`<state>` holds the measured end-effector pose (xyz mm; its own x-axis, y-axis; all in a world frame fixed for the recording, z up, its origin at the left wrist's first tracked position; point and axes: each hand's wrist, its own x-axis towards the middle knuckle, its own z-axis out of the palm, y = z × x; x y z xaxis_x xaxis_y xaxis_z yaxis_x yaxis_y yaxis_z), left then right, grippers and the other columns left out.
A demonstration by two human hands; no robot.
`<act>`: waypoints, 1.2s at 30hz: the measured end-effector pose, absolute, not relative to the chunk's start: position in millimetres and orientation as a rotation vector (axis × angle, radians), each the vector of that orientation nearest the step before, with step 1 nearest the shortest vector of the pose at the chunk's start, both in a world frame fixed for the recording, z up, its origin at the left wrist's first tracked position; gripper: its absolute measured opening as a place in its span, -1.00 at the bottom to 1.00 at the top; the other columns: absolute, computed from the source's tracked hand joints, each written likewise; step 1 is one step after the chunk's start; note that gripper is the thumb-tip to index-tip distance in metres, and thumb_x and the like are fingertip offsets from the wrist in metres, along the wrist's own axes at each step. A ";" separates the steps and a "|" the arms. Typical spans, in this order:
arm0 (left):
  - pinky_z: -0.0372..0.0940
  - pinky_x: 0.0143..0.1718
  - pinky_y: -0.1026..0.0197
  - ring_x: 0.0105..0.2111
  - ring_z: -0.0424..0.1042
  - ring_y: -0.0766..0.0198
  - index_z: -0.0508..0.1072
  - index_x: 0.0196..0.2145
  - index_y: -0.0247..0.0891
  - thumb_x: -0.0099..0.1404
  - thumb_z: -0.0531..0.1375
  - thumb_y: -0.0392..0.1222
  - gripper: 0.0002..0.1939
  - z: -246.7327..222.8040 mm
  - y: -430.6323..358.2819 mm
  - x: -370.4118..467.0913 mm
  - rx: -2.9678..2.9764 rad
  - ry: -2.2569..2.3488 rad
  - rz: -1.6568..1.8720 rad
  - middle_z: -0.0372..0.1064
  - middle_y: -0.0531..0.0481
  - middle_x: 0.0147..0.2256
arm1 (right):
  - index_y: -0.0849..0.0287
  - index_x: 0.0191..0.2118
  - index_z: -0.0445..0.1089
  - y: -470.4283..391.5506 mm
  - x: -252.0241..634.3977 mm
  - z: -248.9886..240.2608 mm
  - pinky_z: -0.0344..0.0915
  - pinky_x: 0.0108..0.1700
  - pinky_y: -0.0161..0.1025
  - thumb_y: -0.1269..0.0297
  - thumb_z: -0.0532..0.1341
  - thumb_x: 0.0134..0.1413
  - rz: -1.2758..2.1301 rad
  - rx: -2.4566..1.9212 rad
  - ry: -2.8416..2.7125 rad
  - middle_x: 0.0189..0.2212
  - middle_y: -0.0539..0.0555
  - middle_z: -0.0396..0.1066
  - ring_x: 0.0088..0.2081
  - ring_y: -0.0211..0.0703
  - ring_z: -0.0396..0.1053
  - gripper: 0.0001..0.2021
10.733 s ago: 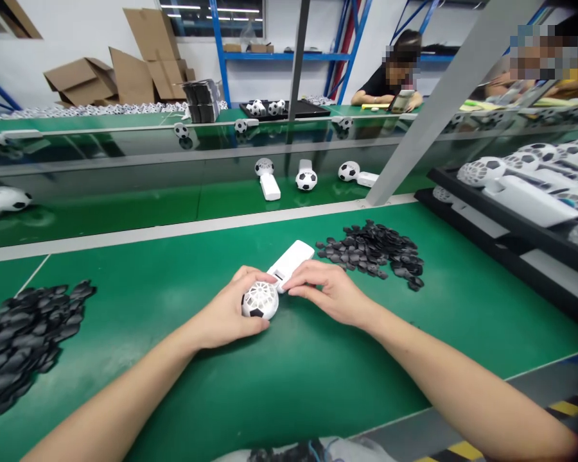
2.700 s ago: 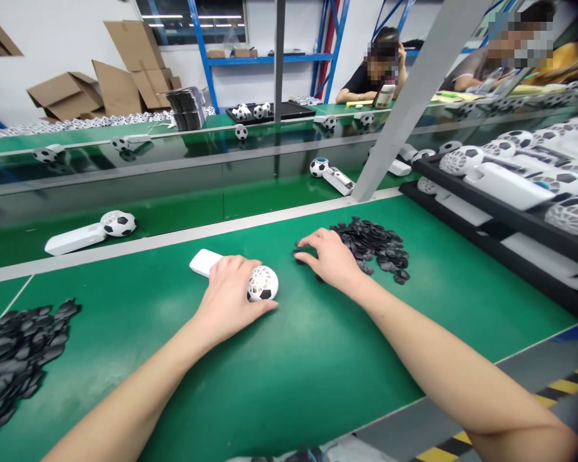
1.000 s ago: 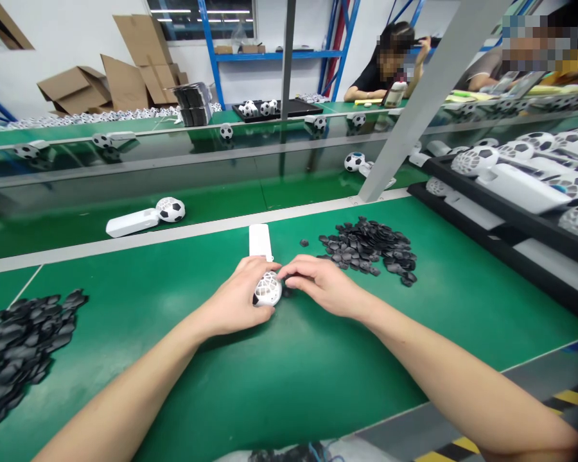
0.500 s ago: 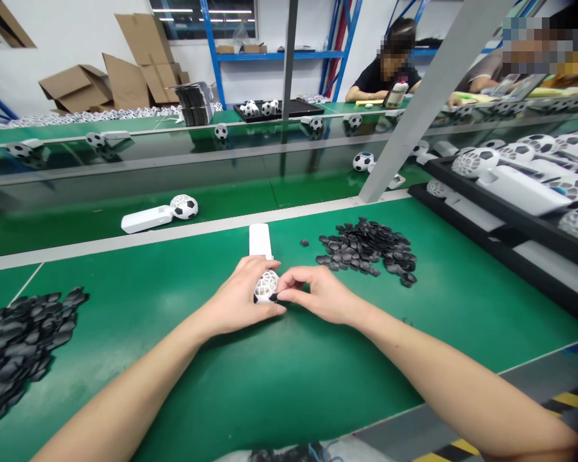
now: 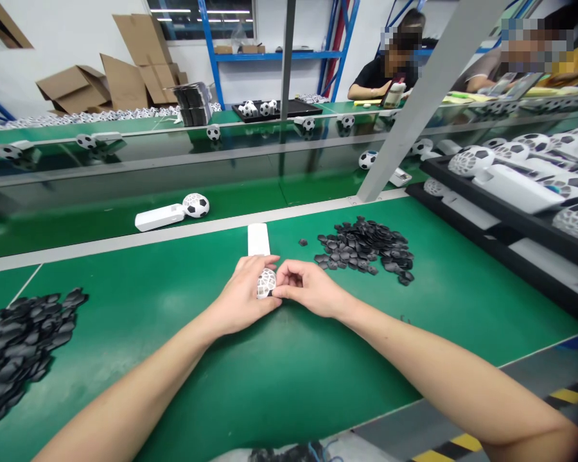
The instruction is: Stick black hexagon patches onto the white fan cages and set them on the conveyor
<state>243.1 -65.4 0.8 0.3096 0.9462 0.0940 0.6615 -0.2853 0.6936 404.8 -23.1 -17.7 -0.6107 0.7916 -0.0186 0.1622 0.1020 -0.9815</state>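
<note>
A white device with a lattice ball head [image 5: 266, 282] and a flat white handle [image 5: 259, 239] lies on the green table [image 5: 289, 372], its handle pointing away from me. My left hand [image 5: 243, 292] is wrapped round the left side of the ball, thumb at the near side. On the ball's right side, my right hand [image 5: 308, 289] pinches with thumb and index finger at a small black piece [image 5: 270, 293], mostly hidden by the fingertips. Black pieces lie in a pile [image 5: 366, 247] to the right and in another pile [image 5: 24, 346] at the far left.
Black trays [image 5: 505, 199] of white ball-headed devices are stacked at the right. A grey post [image 5: 414, 109] rises behind the table edge. Beyond it, a green conveyor [image 5: 241, 212] carries a finished-looking ball device [image 5: 196, 205]. People sit across at the back right.
The devices on the near conveyor have moved right, and those on the far one left. Both my hands have shifted slightly, with the left thumb closer to the ball.
</note>
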 end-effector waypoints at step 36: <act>0.19 -0.05 0.13 -0.05 0.21 0.13 0.12 0.07 -0.12 0.00 0.16 -0.32 -0.35 26.5 -62.4 215.6 2.005 1.197 0.232 0.13 -0.04 -0.02 | 0.18 -0.30 0.37 -34.7 420.7 8.1 0.24 -0.17 -0.26 0.39 0.09 0.12 0.867 -0.483 -2.537 -0.34 0.05 0.39 -0.26 -0.23 0.30 -0.88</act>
